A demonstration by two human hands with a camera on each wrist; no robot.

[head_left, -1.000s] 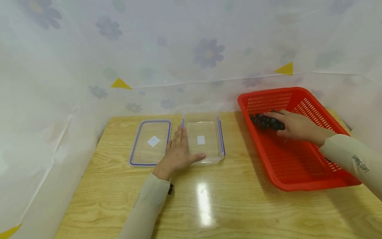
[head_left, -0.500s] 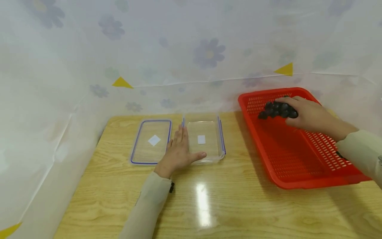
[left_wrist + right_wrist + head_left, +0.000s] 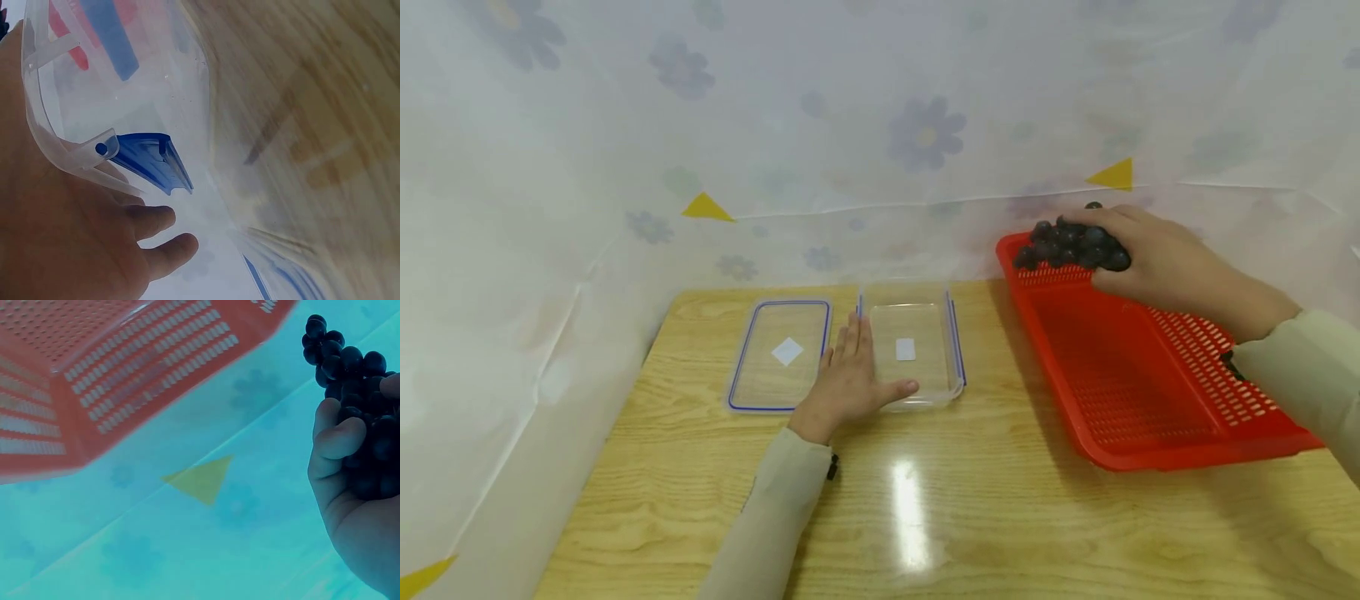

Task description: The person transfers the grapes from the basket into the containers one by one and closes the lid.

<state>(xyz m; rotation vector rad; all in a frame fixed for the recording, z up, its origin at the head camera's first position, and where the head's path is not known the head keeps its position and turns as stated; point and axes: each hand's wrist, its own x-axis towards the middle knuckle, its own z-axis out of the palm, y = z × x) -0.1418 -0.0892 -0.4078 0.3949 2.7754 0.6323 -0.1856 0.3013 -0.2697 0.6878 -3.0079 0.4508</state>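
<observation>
While floral sheeting (image 3: 880, 125) walls the wooden table (image 3: 925, 517), right hand (image 3: 1165, 262) clutches grapes (image 3: 1071, 246); left hand (image 3: 846, 383) lies flat, fingers straight.

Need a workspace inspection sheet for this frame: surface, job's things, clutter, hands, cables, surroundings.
Surface: wooden table, light glare near the middle.
Job's things: bunch of dark grapes held above the far end of the red basket; clear container open, nothing in it but a white label; its lid lies flat on the table to its left.
Clutter: nothing seen.
Hands: left hand flat, fingers straight, against the container's left side; right hand has its grip curled round the grapes.
Cables: nothing seen.
Surroundings: floral sheet with yellow triangles behind and to the left.
</observation>
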